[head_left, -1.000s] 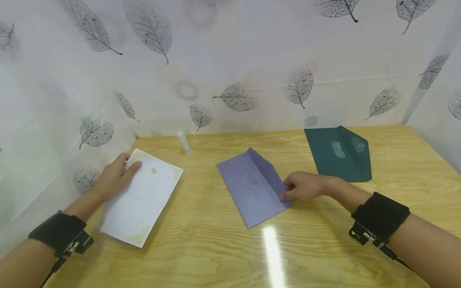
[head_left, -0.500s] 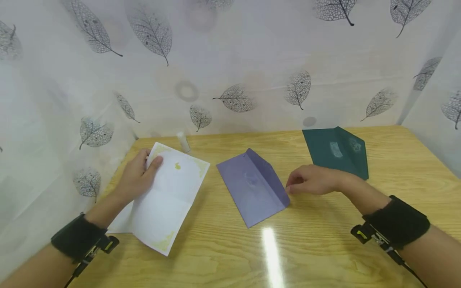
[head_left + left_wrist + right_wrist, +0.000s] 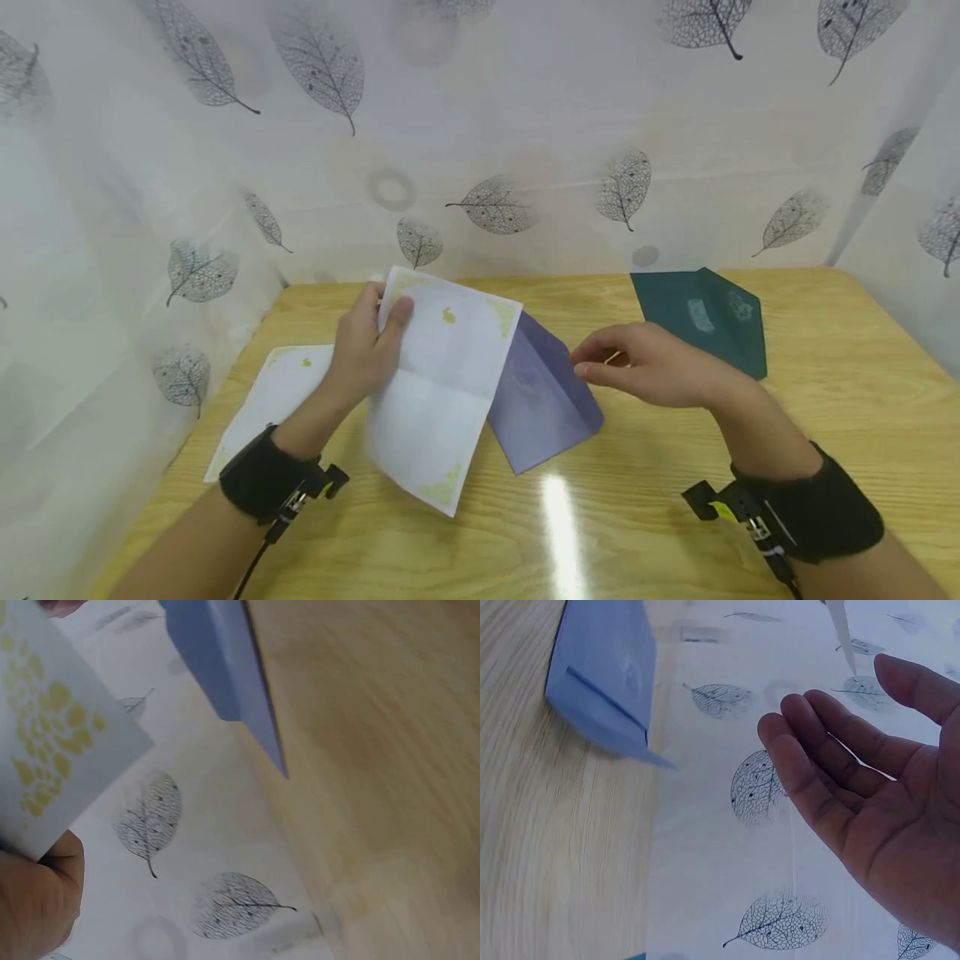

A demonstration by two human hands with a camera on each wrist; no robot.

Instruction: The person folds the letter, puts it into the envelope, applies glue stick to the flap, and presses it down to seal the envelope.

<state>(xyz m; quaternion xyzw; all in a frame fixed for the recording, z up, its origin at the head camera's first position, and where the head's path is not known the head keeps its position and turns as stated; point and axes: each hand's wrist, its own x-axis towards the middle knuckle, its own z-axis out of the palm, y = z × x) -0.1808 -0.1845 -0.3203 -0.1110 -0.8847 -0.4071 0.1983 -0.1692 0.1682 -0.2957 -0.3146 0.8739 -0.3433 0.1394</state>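
Thumb and fingers of my left hand (image 3: 367, 346) pinch the upper left edge of a white sheet of letter paper (image 3: 435, 392). The paper has yellow corner patterns, a small yellow rabbit-like figure and a crease across its middle. It hangs raised and overlaps part of a purple envelope (image 3: 543, 417), which lies on the table with its flap unfolded. My right hand (image 3: 652, 362) is held beside the flap, fingers loosely bent and nothing in them. The right wrist view shows its palm (image 3: 900, 817) with thumb and fingers apart, and the purple envelope (image 3: 607, 660) beyond.
A second white patterned sheet (image 3: 281, 387) lies at the left on the wooden table (image 3: 637, 508). At the back right a dark green envelope (image 3: 701, 317) rests with its flap unfolded. A white tube (image 3: 296, 934) shows in the left wrist view. Behind the table hangs a leaf-print curtain (image 3: 540, 125).
My left hand has lifted the sheet and carried it right, uncovering a second sheet at the left. The right hand has let go of the envelope flap and risen slightly.
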